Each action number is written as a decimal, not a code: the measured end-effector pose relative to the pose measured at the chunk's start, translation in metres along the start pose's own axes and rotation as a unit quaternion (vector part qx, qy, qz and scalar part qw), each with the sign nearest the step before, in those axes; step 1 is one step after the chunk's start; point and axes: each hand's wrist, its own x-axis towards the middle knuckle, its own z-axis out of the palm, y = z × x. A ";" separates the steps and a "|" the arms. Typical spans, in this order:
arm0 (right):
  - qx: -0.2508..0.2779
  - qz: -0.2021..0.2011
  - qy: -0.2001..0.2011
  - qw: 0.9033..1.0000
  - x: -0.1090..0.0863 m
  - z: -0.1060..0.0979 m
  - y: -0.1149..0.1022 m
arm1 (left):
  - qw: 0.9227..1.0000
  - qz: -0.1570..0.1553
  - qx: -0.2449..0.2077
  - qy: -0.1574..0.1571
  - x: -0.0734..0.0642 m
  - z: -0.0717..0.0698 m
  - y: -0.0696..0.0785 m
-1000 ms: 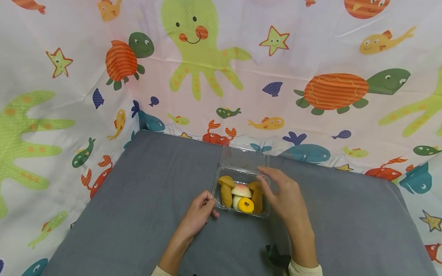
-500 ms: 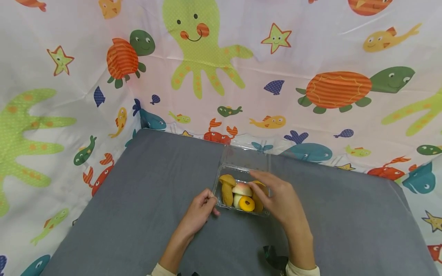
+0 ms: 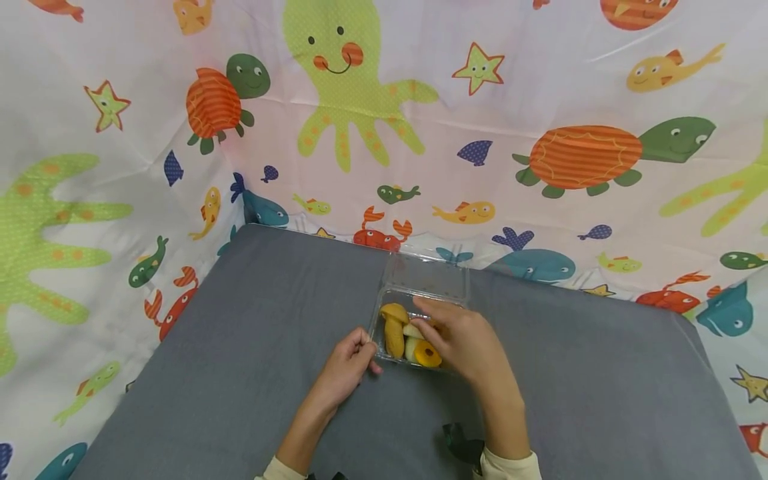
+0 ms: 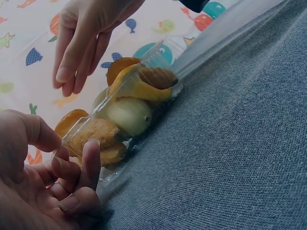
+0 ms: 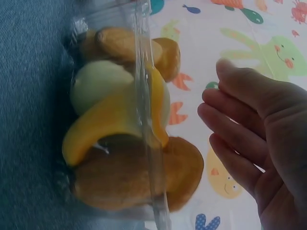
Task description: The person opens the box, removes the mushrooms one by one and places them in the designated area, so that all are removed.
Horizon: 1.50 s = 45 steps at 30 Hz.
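A clear plastic clamshell box (image 5: 146, 110) stands on the cloth with its lid (image 3: 427, 275) folded back. My left hand (image 3: 347, 363) pinches its left rim between thumb and finger. Inside lie a brown mushroom (image 3: 394, 337) at the left, a pale one with a pinkish cap (image 4: 129, 116), and a yellow mushroom (image 3: 427, 355). Another brown mushroom (image 5: 120, 177) lies at the right end, hidden by my right hand in the head view. Above the box hovers my right hand (image 3: 471, 340), fingers extended and holding nothing; the right wrist view shows a gap between fingertips and mushrooms.
Grey cloth (image 3: 270, 300) covers the table on both sides of the box. Behind it and at the left hangs a white curtain (image 3: 408, 153) printed with sea animals. A dark object (image 3: 462, 443) sits by my right wrist.
My right hand has moved left from the box's right edge to over its middle, now covering the right-hand mushroom in the head view. My left hand keeps its hold on the rim.
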 end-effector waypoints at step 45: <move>-0.037 0.054 -0.031 0.997 0.015 0.037 -0.016 | 1.000 0.003 -0.006 -0.004 0.000 0.000 0.002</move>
